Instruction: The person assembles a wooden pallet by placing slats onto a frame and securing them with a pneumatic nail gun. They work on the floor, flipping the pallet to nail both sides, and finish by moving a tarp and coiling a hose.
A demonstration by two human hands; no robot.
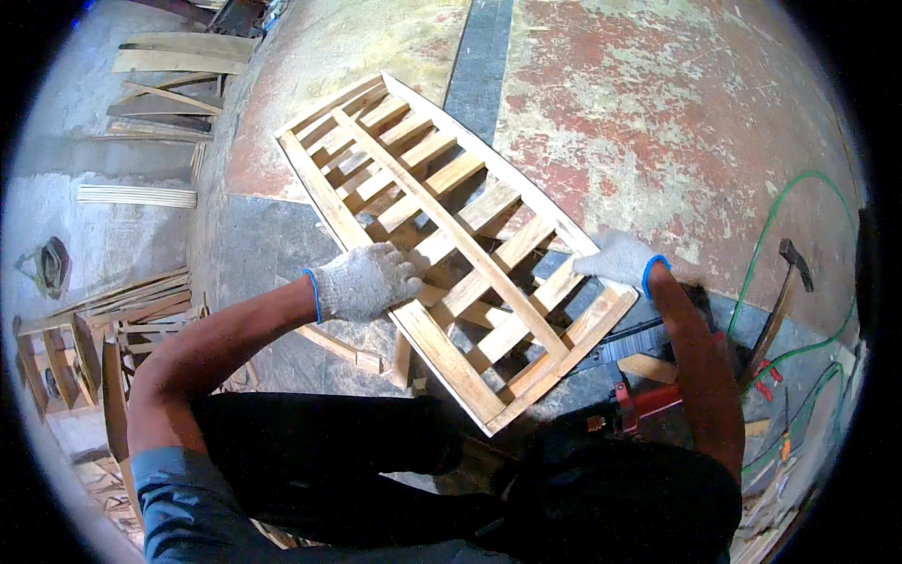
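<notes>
A long slatted wooden frame (442, 235) lies on the worktable, running from the far left toward me, with several short cross slats between long rails. My left hand (365, 280), in a white knit glove with a blue cuff, grips the frame's left rail near its near end. My right hand (618, 259), gloved the same way, holds the right rail opposite. The near corner of the frame hangs over my lap.
A hammer (787, 291) lies at the right beside a green hose (780, 226). A red tool (648, 399) sits under the frame's near end. Loose wood strips (169, 103) and small wooden frames (94, 338) lie on the floor at the left.
</notes>
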